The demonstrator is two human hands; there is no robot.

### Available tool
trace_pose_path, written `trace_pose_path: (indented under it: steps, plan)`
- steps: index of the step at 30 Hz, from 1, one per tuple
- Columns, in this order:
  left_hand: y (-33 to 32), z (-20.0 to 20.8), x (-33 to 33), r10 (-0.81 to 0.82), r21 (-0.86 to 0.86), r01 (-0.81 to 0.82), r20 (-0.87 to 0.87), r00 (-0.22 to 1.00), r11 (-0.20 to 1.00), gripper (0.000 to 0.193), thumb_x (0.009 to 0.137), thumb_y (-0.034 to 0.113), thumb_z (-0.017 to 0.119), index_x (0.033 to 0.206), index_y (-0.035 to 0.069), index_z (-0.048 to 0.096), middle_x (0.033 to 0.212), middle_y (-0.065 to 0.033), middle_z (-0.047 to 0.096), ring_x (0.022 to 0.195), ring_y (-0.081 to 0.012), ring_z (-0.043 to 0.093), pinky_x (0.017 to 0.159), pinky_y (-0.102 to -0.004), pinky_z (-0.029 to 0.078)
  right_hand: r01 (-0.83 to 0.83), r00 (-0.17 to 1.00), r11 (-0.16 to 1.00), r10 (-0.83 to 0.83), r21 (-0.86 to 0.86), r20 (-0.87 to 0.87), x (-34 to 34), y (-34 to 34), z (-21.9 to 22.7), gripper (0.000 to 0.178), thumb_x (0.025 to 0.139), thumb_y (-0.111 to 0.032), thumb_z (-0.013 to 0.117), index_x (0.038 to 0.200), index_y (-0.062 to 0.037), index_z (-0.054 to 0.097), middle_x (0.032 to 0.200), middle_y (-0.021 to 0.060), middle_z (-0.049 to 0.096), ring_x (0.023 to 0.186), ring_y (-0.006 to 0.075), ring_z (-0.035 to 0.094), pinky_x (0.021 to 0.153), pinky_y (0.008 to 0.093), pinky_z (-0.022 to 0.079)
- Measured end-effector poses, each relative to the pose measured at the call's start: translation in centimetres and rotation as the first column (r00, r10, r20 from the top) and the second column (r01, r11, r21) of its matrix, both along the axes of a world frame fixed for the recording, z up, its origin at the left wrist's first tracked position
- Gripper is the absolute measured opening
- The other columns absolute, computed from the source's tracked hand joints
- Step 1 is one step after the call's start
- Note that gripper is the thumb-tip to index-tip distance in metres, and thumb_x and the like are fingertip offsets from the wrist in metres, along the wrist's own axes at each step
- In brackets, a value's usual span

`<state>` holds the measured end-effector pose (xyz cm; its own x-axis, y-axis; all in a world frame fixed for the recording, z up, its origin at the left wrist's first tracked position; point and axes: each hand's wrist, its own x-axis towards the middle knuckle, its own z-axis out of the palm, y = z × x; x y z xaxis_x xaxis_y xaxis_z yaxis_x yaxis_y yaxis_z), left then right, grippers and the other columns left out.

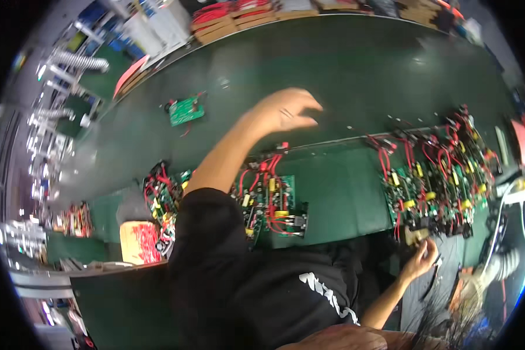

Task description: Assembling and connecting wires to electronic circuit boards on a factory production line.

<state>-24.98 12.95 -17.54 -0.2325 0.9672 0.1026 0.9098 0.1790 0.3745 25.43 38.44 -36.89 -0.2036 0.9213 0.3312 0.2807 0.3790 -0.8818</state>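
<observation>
My left hand (287, 111) reaches out over the dark green conveyor surface, slightly blurred. Its thumb and fingers are apart and nothing shows between them. Below its forearm stand circuit boards with red wires (283, 204), carrying yellow and black components. At the lower right, my right hand (420, 261) is closed with curled fingers beside the near edge of a row of similar circuit boards (443, 181). A small tan piece (415, 235) lies by its fingertips; whether the hand grips it or something else is hard to make out.
A single green board (186, 111) lies farther off to the left. More wired boards (160, 198) and a box of red parts (140, 242) are at the near left. Cardboard boxes of red wires (213, 20) line the far edge. A white flexible duct (501, 265) stands at right.
</observation>
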Motion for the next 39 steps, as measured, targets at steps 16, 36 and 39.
trace_pose_path:
  steps: [16,36,39]
  plan:
    - [-29.8,-15.4,-16.9,0.736,-0.108,-0.984,-0.654,0.177,0.14,0.095,0.095,0.022,0.063,0.168,0.018,0.002,0.174,-0.0076,0.012,0.158,-0.038,0.017,0.122,-0.0645,0.02,-0.126,0.896,0.89,-0.088,0.438,0.435,0.7,3.3,0.4,0.041,0.106,-0.034,0.051,0.089,-0.0021,0.071,0.084,0.0143,0.068,0.072,0.0296,0.061,0.064,0.0437,0.05]
    - [-28.5,-1.8,-15.6,0.853,-0.036,-0.953,-0.437,0.285,0.3,0.075,0.058,0.038,0.087,0.123,0.009,0.064,0.104,-0.0157,0.074,0.101,-0.0294,0.072,0.087,-0.0408,0.055,-0.128,0.991,0.929,0.134,-0.346,-0.007,1.3,2.7,-0.1,0.023,0.104,-0.026,0.058,0.105,-0.0055,0.069,0.092,-0.0004,0.063,0.084,0.0107,0.054,0.075,0.0268,0.043]
    - [-26.6,3.8,-11.7,0.718,-0.059,-0.745,0.327,0.615,0.665,0.096,0.057,0.021,0.088,0.143,-0.001,0.053,0.122,-0.0109,0.072,0.111,-0.023,0.068,0.098,-0.0364,0.053,-0.118,0.982,0.921,0.163,-0.372,0.092,-0.1,1.7,2.5,0.026,0.104,-0.027,0.06,0.108,-0.0025,0.07,0.088,-0.0018,0.063,0.079,0.0075,0.053,0.074,0.0225,0.042]
